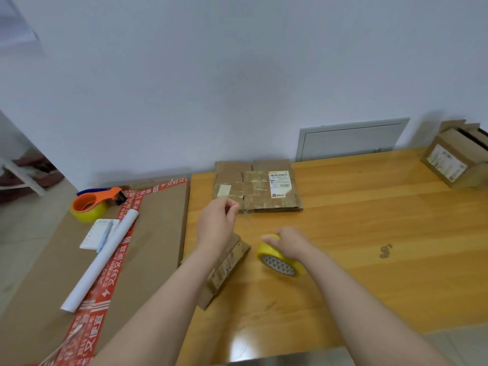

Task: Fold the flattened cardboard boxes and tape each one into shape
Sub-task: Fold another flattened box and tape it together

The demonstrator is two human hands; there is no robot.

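Right hand (287, 243) clamps the yellow tape roll (280, 260) on its edge on the table (369, 233) while the left hand (217, 220) pinches what looks like its clear tape end (237, 210), likely drawing a strip for the box (227, 265) under its forearm, flattened boxes (258, 186) waiting behind.

Table (369, 220): flattened boxes (258, 188), tape (280, 262), perhaps stain (385, 251)

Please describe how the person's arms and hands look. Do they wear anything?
The left arm and right arm are bare to the frame edge; no sleeves show. The left hand and right hand have no gloves; no watch, bracelet or ring is visible.
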